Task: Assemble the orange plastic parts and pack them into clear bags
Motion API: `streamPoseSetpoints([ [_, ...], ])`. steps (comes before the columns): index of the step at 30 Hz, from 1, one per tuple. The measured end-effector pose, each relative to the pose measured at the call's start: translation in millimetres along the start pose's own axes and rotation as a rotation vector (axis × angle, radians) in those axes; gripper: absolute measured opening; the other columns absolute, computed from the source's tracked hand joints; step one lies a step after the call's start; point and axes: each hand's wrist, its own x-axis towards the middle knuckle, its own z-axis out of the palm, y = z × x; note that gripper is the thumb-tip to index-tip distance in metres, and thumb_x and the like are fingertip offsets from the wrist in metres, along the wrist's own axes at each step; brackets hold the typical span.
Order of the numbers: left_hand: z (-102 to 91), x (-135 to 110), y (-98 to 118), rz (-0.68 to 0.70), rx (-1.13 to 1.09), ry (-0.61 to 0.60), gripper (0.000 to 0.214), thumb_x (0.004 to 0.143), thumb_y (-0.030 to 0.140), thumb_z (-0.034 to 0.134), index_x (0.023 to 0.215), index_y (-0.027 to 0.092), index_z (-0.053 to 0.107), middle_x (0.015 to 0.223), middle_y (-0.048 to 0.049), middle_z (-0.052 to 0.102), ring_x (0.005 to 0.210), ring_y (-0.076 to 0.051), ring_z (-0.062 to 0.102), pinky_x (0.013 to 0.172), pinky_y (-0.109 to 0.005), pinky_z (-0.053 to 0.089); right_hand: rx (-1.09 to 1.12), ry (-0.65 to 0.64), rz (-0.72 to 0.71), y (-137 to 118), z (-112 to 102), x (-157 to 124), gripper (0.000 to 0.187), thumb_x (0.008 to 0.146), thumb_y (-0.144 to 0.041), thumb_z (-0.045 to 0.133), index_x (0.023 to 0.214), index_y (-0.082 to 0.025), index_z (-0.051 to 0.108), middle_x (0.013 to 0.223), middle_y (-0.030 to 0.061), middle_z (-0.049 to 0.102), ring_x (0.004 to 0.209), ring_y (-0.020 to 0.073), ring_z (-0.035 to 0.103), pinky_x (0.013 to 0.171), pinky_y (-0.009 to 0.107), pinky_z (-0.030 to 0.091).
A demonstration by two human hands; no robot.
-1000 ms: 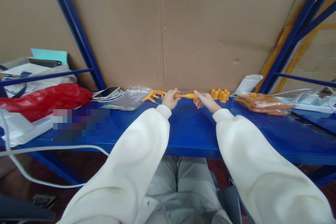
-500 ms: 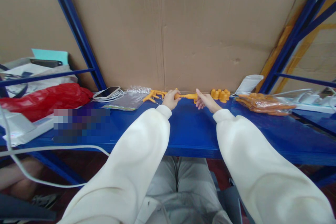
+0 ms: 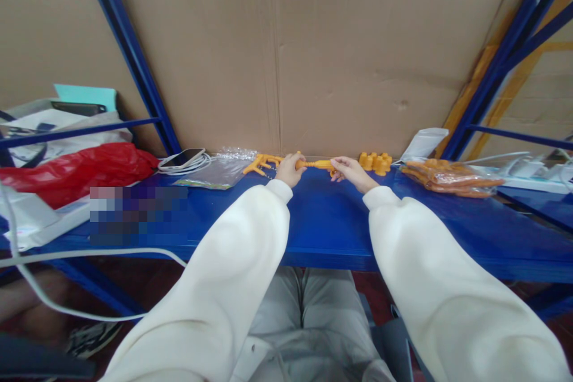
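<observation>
A slim orange plastic rod with a ribbed section lies level between my two hands, close to the cardboard. My left hand is closed around its left end, with fingers wrapped over it. At its right end, my right hand pinches the rod between thumb and fingers. Just left of my left hand is a branched orange plastic piece with small dark bits under it, too small to name. To the right of my right hand stand several lobed orange plastic pieces in a cluster.
On the blue tabletop, a clear plastic bag and a phone on a coiled white cable lie left. A bag of orange parts lies right. Cardboard walls the back; blue posts flank it. A red bag sits far left.
My right hand has closed from loosely spread fingers into a pinch on the rod's right end. My left hand has barely moved. A person's foot at lower left has shifted.
</observation>
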Motion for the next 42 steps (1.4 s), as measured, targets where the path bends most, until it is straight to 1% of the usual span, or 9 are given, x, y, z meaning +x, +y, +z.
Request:
streamPoseSetpoints([
  [7,-1.1,-0.1,1.7,-0.011,-0.014,0.007,0.021,0.076,0.006,0.069,0.092,0.02,0.066,0.095,-0.0045,0.068,0.095,-0.022,0.065,0.091,-0.037,0.053,0.107,-0.012,0.05,-5.1,1.3,-1.6,0.012,0.097,-0.024,0.058,0.105,-0.017,0.063,0.074,0.0012,0.071,0.048,0.0078,0.064,0.046,0.016,0.048],
  [14,2.6,-0.4,-2.6,-0.032,-0.03,-0.019,0.021,0.078,0.009,0.069,0.094,0.02,0.063,0.1,-0.0061,0.069,0.101,-0.024,0.066,0.097,-0.042,0.052,0.139,-0.04,0.015,1.3,-0.2,2.4,0.015,0.087,-0.022,0.071,0.099,-0.017,0.063,0.072,0.0009,0.071,0.051,0.0092,0.065,0.049,0.017,0.05],
  [20,5.2,-4.7,-1.2,-0.083,-0.095,-0.131,0.051,0.079,0.011,0.069,0.127,0.021,0.057,0.128,-0.0112,0.066,0.109,-0.024,0.067,0.099,-0.041,0.053,0.106,0.064,-0.132,15.6,-1.4,15.8,0.028,0.078,-0.029,0.079,0.096,-0.018,0.062,0.072,-0.0007,0.067,0.055,0.0106,0.065,0.06,0.023,0.056],
  [23,2.3,-5.0,1.7,-0.103,-0.031,-0.171,0.052,0.08,0.011,0.067,0.13,0.018,0.057,0.134,-0.0134,0.064,0.117,-0.026,0.065,0.106,-0.043,0.049,0.059,0.15,-0.217,24.1,-4.2,24.7,0.033,0.078,-0.036,0.077,0.101,-0.02,0.06,0.085,0.0024,0.069,0.067,0.014,0.068,0.069,0.029,0.059],
  [28,-0.1,-4.1,2.2,-0.108,0.113,-0.325,0.033,0.082,0.017,0.066,0.115,0.016,0.067,0.128,-0.0142,0.068,0.122,-0.028,0.063,0.11,-0.041,0.047,-0.323,0.235,-0.411,33.3,-14.5,28.1,0.038,0.085,-0.03,0.064,0.12,-0.018,0.058,0.118,0.0119,0.066,0.1,0.0226,0.067,0.088,0.039,0.056],
  [31,3.1,-5.9,-0.5,-0.17,0.197,-0.488,0.04,0.083,0.026,0.068,0.121,0.015,0.067,0.133,-0.0163,0.066,0.126,-0.03,0.062,0.111,-0.039,0.046,-0.68,0.222,-0.47,33.1,-15.9,23.0,0.038,0.088,-0.023,0.058,0.125,-0.017,0.059,0.126,0.016,0.063,0.109,0.0279,0.064,0.094,0.043,0.051],
  [33,6.4,-7.5,-2.7,-0.197,0.235,-0.577,0.046,0.087,0.034,0.064,0.129,0.015,0.063,0.141,-0.0171,0.061,0.132,-0.03,0.057,0.112,-0.039,0.043,-0.886,0.194,-0.468,30.6,-12.4,18.7,0.038,0.091,-0.022,0.053,0.128,-0.017,0.058,0.126,0.0171,0.063,0.11,0.03,0.063,0.093,0.043,0.049],
  [36,10.1,-9.1,-4.2,-0.197,0.253,-0.626,0.05,0.093,0.042,0.053,0.135,0.016,0.059,0.15,-0.0172,0.053,0.141,-0.03,0.048,0.115,-0.042,0.039,-1.118,0.162,-0.432,25.4,-2.5,13.4,0.037,0.094,-0.021,0.049,0.13,-0.016,0.058,0.124,0.0183,0.064,0.113,0.032,0.061,0.089,0.041,0.045],
  [42,5.4,-10.3,2.8,-0.278,0.321,-0.661,0.056,0.098,0.046,0.041,0.145,0.017,0.052,0.163,-0.0165,0.032,0.153,-0.032,0.027,0.12,-0.051,0.03,-1.329,0.07,-0.384,19.9,14.0,10.7,0.036,0.097,-0.019,0.044,0.129,-0.016,0.061,0.123,0.0189,0.066,0.115,0.0322,0.058,0.094,0.043,0.036],
])
